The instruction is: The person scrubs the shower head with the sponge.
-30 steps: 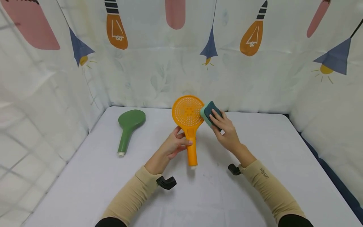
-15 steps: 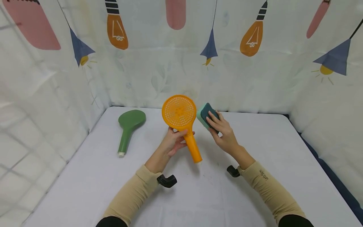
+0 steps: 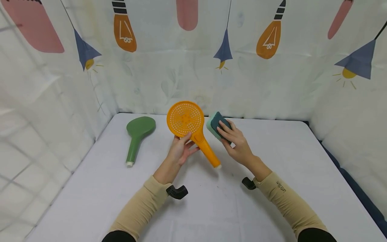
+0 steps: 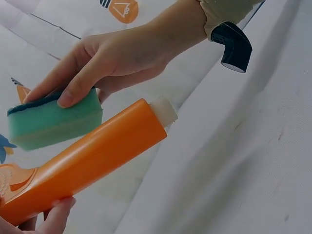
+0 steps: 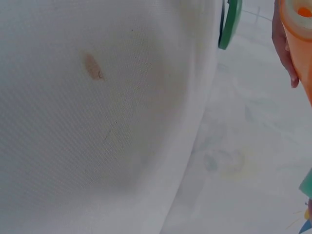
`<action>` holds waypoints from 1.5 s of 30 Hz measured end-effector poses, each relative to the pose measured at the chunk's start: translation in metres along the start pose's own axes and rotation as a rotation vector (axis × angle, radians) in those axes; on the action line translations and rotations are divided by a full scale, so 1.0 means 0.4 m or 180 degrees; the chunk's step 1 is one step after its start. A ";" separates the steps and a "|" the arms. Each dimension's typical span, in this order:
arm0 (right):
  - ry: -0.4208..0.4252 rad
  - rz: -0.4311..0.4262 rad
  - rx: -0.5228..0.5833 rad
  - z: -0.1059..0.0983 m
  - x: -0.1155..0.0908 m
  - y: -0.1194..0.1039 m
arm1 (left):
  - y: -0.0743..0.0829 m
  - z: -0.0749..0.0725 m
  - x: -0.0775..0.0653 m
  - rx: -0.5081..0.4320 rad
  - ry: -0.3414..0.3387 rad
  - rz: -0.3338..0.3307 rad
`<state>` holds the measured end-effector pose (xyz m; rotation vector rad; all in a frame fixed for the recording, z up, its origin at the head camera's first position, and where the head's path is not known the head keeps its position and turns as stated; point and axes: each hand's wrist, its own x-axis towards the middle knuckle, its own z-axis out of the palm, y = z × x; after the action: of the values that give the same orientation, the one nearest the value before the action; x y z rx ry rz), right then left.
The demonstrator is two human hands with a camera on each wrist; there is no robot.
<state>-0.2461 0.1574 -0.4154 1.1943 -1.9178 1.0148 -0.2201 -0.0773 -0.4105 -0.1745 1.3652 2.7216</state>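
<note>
My left hand (image 3: 178, 149) holds an orange shower head (image 3: 185, 119) above the table, thumb on its front where the round head meets the handle. Its perforated face is turned toward me, and the handle slants down to the right, ending in a whitish connector (image 4: 163, 111). Just right of it, my right hand (image 3: 237, 143) grips a sponge (image 3: 219, 126), light green with a dark green scouring layer under the fingers. In the head view a narrow gap separates sponge and shower head. The left wrist view shows the sponge (image 4: 56, 122) beside the orange handle (image 4: 97, 151).
A green shower head (image 3: 140, 127) lies on the white table (image 3: 90, 188) at the left, its handle pointing toward me. White curtains (image 3: 157, 74) printed with lamps and bulbs enclose the back and sides. Small marks dot the table cloth.
The orange shower head has moved left and tilted, its handle end swinging to the right. My left thumb has shifted up toward the head. The sponge has moved slightly left and away from contact with it.
</note>
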 end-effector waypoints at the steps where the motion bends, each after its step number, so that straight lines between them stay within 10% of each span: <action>1: -0.0013 0.0011 0.0003 0.001 -0.001 -0.002 | 0.000 0.001 0.000 0.0028 -0.0003 0.0033; 23: -0.0802 0.0370 -0.0226 0.024 0.011 -0.053 | -0.010 0.024 0.005 -0.0426 0.0214 0.0119; 36: -0.1502 -0.0134 -0.0831 0.019 -0.030 -0.071 | 0.003 -0.004 0.021 -0.0638 0.0395 0.0170; 45: -0.1310 0.0023 -0.0726 0.022 -0.021 -0.054 | 0.011 -0.010 0.034 -0.0636 0.0359 0.0198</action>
<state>-0.2243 0.1473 -0.4208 1.3363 -2.2800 0.5596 -0.2338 -0.0827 -0.4111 -0.3093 1.1388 2.9397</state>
